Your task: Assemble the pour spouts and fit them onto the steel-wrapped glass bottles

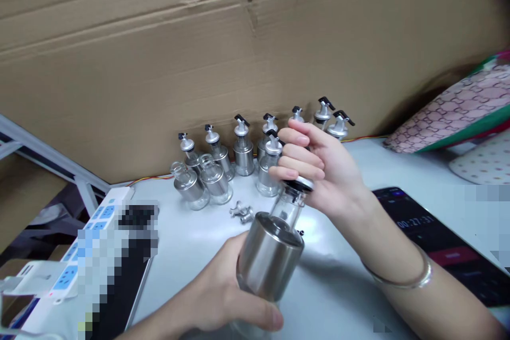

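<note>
The left hand (223,303) is wrapping shut around the bottle (268,257) at lower centre of the frame, holding it tilted up and to the right above the counter (338,276). The bottle is showing a brushed-steel body and a clear glass neck topped by a dark-rimmed cap (298,185). The right hand (319,170) is curling closed over that cap, probably hiding a spout. Similar bottles (243,154) are standing behind, along the cardboard (239,64).
</note>
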The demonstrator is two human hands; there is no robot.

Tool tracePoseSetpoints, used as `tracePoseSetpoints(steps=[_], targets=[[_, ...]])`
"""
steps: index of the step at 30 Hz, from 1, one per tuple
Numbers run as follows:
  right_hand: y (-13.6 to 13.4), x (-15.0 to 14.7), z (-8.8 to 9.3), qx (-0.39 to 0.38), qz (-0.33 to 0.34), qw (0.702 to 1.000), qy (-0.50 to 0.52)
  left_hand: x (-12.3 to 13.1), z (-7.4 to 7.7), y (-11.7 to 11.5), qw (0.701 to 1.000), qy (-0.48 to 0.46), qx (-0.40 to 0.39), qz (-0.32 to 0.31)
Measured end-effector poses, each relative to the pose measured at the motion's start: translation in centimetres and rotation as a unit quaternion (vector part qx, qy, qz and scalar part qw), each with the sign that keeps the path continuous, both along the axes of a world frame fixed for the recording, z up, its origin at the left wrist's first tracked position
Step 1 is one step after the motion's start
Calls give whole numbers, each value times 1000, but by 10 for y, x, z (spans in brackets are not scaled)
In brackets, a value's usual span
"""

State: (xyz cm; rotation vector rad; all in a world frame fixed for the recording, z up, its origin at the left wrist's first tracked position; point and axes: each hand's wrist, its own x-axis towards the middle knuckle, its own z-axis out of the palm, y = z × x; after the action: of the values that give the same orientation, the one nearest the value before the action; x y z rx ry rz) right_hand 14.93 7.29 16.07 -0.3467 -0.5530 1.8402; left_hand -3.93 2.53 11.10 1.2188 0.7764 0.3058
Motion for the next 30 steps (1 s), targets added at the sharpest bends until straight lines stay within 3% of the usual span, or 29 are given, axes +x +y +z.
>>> tracePoseSetpoints(steps=[7,16,22,27,30], targets=[[0,-5,-3,-72,-50,994,65,1,-7,1,997,11,67,27],[-4,-14,2,-157,-135,965,159,1,-8,0,991,31,125,42],[-3,-10,3,-180,-86,964,175,1,-14,1,962,120,234,70],[-3,-4,10,-159,-52,983,79,6,-18,3,925,184,308,123],[-7,7,20,-50,-103,991,-67,6,-21,0,922,171,324,125]])
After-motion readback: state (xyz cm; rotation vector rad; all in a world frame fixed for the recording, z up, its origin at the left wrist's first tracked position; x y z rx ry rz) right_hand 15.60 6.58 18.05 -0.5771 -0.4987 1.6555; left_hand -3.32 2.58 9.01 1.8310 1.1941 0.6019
